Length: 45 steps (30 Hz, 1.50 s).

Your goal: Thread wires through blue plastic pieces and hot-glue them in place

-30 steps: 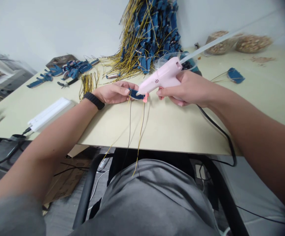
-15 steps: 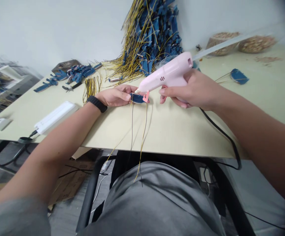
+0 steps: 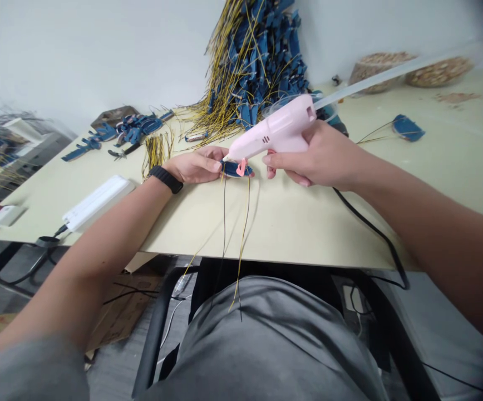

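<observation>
Two grips | left grip [image 3: 195, 169] pinches blue piece [image 3: 235, 170] | right grip [image 3: 319, 156] wraps pink glue gun [image 3: 277, 131]

Pale cream tabletop [image 3: 308, 234] against a white wall [image 3: 99, 55], piled with wired blue parts

Along the wall, a tall heap of flat blue pieces trailing yellow wires [image 3: 258, 72]; to its right, two transparent plastic bags of tan chips [image 3: 439, 72], then a lone blue piece with thin wires [image 3: 408, 128]. Towards the left, a loose bundle of yellow wires [image 3: 156, 150], black-handled pliers [image 3: 120, 151] and a long white power strip [image 3: 97, 203]. Below the table edge, brown cardboard [image 3: 120, 314] on a grey floor [image 3: 112, 379].
</observation>
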Motion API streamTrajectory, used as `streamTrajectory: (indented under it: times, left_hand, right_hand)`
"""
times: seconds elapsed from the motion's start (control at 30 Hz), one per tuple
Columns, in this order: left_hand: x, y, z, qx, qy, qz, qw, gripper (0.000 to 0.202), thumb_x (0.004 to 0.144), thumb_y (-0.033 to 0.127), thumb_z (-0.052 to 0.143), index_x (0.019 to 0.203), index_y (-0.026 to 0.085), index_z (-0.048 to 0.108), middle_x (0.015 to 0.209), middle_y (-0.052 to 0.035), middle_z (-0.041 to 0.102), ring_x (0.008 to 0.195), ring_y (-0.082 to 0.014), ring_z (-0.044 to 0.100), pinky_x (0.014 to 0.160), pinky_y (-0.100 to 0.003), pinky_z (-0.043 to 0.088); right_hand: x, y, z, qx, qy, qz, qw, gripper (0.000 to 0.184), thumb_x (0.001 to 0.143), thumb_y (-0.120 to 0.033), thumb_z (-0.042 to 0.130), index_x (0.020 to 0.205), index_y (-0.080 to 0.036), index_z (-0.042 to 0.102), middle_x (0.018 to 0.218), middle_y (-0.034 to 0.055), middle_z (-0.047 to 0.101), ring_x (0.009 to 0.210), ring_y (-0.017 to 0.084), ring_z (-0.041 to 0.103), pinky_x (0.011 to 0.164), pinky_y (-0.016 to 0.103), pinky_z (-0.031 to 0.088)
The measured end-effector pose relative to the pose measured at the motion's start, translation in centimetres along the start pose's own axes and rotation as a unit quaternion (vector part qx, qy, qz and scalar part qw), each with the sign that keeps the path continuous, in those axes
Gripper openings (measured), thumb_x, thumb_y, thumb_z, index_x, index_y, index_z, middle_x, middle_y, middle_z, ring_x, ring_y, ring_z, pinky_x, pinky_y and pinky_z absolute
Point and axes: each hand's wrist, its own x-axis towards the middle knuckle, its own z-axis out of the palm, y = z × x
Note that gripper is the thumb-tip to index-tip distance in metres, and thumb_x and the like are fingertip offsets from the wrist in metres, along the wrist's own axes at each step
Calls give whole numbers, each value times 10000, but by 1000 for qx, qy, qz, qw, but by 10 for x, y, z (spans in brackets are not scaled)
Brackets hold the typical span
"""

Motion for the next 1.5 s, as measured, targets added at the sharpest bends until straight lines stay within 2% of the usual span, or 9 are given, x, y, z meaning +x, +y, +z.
streamTrajectory:
  times: [0.1,0.27,0.43,0.6,0.77,0.9,1.03,1.27,1.5]
  left_hand:
    - [1,-1,-2,0,-10,6,1000,641,776,614,1170,1249,233,964,1253,-145,981,1303,-391,943,1293,-492,691]
    - [4,-4,-5,0,-15,10,1000,644,761,604,1172,1267,255,978,1253,-132,985,1311,-407,946,1290,-524,690]
    - [2,-4,-5,9,-16,16,1000,639,809,627,1159,1296,251,984,1317,-147,981,1288,-368,942,1255,-488,693]
    - [1,-4,-7,10,11,3,1000,671,731,613,1181,1249,233,985,1246,-143,981,1255,-410,942,1219,-510,705]
    - [6,-5,-3,6,2,0,1000,675,674,668,1187,1156,241,985,1131,-120,968,1292,-439,947,1267,-527,699]
    - [8,-7,-3,3,8,1,1000,691,656,686,1188,1141,243,975,1086,-119,957,1314,-463,945,1254,-552,703]
    - [5,-6,-5,6,-4,0,1000,686,708,674,1174,1194,233,973,1150,-145,970,1310,-446,944,1254,-545,700]
    - [6,-10,-9,2,-5,16,1000,621,716,653,1174,1140,249,966,1125,-128,974,1137,-372,960,1121,-474,729]
    - [6,-10,-8,-3,-5,7,1000,664,695,656,1168,1175,249,957,1180,-149,978,1313,-436,944,1284,-543,684]
  right_hand:
    - [-2,-4,1,8,-1,30,1000,187,1104,-270,907,931,-227,852,835,63,839,528,124,508,492,313,480]
    - [-3,-5,2,11,0,32,999,253,1109,-306,927,888,-231,828,676,32,707,539,134,478,497,312,440]
    - [-2,-7,2,25,-6,39,999,77,1098,-216,872,1022,-208,875,861,55,850,518,125,501,471,325,429]
    - [-1,-2,3,17,4,20,1000,151,1089,-228,875,941,-203,856,794,75,821,509,131,507,480,329,401]
    - [1,1,3,29,1,18,999,118,1093,-244,895,980,-225,868,881,75,862,530,125,507,454,319,383]
    - [0,-1,3,17,1,26,1000,247,1054,-332,983,882,-258,822,709,34,726,539,159,500,464,332,414]
    - [-3,-4,3,1,3,31,1000,291,1086,-339,951,850,-254,804,585,10,575,556,175,504,525,347,461]
    - [-8,-12,-1,-2,-12,48,999,308,1120,-296,894,837,-239,788,647,41,650,563,164,516,552,352,479]
    - [-2,-6,2,21,-3,45,999,227,1094,-255,896,887,-231,806,814,73,804,559,151,504,477,341,420]
